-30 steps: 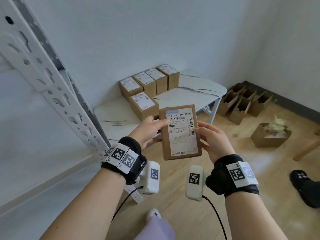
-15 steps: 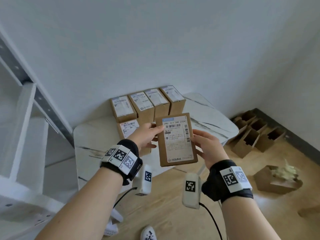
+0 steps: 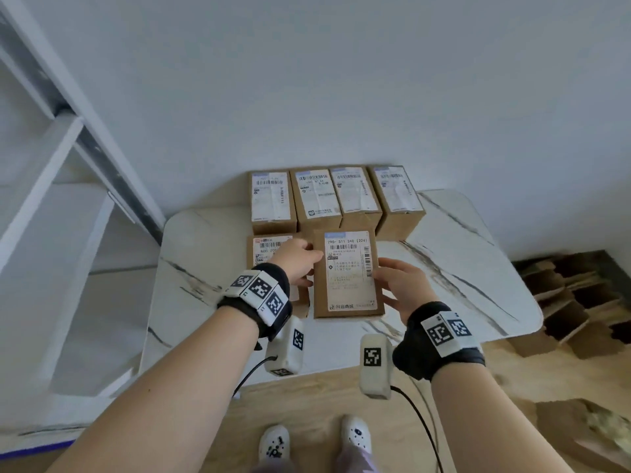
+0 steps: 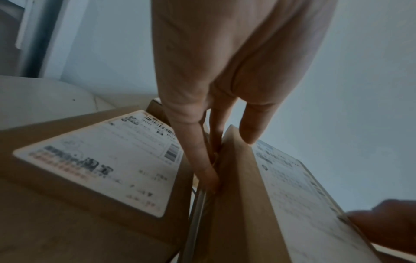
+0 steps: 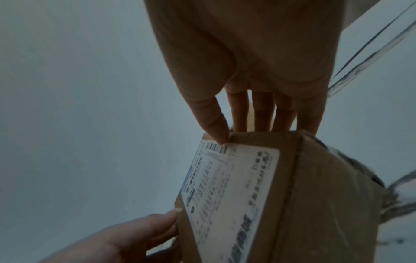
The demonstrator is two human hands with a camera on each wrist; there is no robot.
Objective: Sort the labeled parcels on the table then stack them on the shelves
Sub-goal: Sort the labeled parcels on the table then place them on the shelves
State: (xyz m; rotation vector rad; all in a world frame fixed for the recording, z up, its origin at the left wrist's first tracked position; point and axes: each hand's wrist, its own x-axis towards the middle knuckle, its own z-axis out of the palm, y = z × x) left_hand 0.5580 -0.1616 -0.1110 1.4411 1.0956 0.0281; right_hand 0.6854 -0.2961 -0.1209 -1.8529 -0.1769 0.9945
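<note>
I hold a brown cardboard parcel (image 3: 346, 274) with a white shipping label between both hands, label up, just above the white marble table (image 3: 478, 268). My left hand (image 3: 298, 259) pinches its left edge, thumb on top (image 4: 252, 131) and fingers down the side. My right hand (image 3: 397, 283) pinches its right edge, thumb on the label (image 5: 216, 128) and fingers behind. A second labeled parcel (image 3: 269, 249) lies on the table directly left of the held parcel (image 4: 292, 195), partly hidden by my left hand. Several more labeled parcels (image 3: 336, 198) stand in a row along the wall.
A white metal shelf unit (image 3: 51, 206) stands to the left of the table. Empty open cardboard boxes (image 3: 573, 295) sit on the wooden floor at the right, another box (image 3: 587, 428) nearer. My feet in white shoes (image 3: 314, 442) are at the table's front edge.
I have stepped closer to the table and looked down. The held parcel has come down from mid-air to just above the tabletop, beside the single front parcel. Both hands keep their hold.
</note>
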